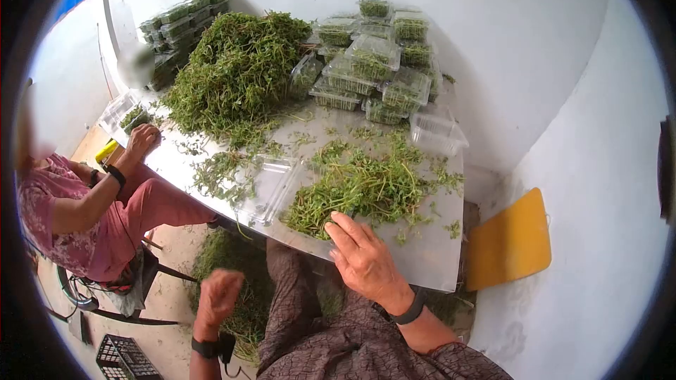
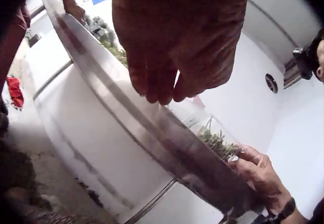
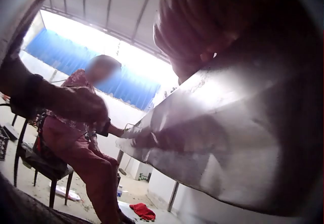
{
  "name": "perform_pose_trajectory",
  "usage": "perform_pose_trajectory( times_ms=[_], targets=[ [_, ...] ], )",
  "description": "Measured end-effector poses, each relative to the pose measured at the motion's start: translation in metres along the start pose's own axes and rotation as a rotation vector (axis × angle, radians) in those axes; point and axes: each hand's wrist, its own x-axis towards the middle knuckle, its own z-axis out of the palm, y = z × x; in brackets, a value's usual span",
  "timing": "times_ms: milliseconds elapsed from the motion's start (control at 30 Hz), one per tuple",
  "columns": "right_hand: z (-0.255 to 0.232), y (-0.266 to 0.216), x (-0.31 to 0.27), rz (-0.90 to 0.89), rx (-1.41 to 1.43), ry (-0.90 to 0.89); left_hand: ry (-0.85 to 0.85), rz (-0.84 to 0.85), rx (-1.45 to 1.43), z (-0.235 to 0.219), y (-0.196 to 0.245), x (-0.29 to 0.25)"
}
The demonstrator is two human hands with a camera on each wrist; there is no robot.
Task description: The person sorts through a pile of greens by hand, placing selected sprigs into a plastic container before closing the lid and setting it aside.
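On the near side of the table, my right hand (image 1: 366,260) reaches its fingertips onto the front edge of a loose pile of leafy green stems (image 1: 359,186). Its fingers are mostly straight, slightly bent at the tips. My left hand (image 1: 220,299) hangs in the air off the table's front edge, its fingers loosely curled with nothing in them. Just left of the small pile lies an open clear plastic clamshell box (image 1: 267,186), with stray sprigs beside it. In the left wrist view, my right hand (image 2: 260,173) is beside the greens (image 2: 216,142) at the table edge.
A big heap of greens (image 1: 236,74) stands at the back of the table (image 1: 443,253). Filled clear boxes (image 1: 373,60) are stacked to its right, more at back left. An unfilled clear tub (image 1: 436,132) stands right. Another person (image 1: 77,218) sits at left; a yellow chair back (image 1: 510,239) stands right.
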Motion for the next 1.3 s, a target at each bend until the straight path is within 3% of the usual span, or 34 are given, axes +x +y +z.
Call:
perform_pose_trajectory(
  times_ms=[67, 133, 333, 400, 433, 500, 533, 633, 667, 833, 1033, 1167, 1300],
  targets=[
    [0.000, 0.000, 0.000, 0.000, 0.005, 0.015, 0.252, 0.314, -0.036, 0.003, 0.019, 0.036],
    [-0.002, -0.003, 0.002, 0.024, 0.025, 0.023, 0.333, 0.407, 0.000, -0.001, 0.042, 0.067],
    [-0.003, 0.001, 0.006, 0.059, 0.087, 0.066, 0.382, 0.420, -0.222, 0.027, 0.066, 0.130],
    [-0.003, 0.002, 0.005, 0.061, 0.092, 0.052, 0.447, 0.491, 0.034, 0.034, 0.066, 0.138],
    [-0.002, 0.003, 0.004, 0.056, 0.085, 0.057, 0.452, 0.499, 0.027, 0.037, 0.067, 0.142],
    [-0.001, 0.005, 0.006, 0.051, 0.077, 0.068, 0.544, 0.386, -0.222, 0.041, 0.066, 0.149],
    [0.000, 0.007, 0.007, 0.059, 0.098, 0.078, 0.509, 0.304, -0.385, 0.045, 0.056, 0.156],
    [0.003, 0.005, 0.006, 0.063, 0.125, 0.105, 0.505, 0.197, -0.459, 0.050, 0.060, 0.164],
    [0.002, 0.005, 0.007, 0.069, 0.123, 0.099, 0.408, 0.158, -0.484, 0.048, 0.066, 0.161],
    [0.003, 0.003, 0.008, 0.047, 0.068, 0.078, 0.293, 0.152, -0.555, 0.055, 0.081, 0.166],
    [-0.007, -0.004, 0.007, 0.050, -0.013, 0.038, 0.446, 0.148, -0.582, 0.063, 0.067, 0.160],
    [-0.047, -0.006, 0.025, 0.091, -0.185, 0.097, 0.500, 0.121, -0.686, 0.062, 0.064, 0.160],
    [-0.079, 0.001, 0.040, 0.168, -0.351, -0.031, 0.541, 0.092, -0.715, 0.063, 0.070, 0.161]
  ],
)
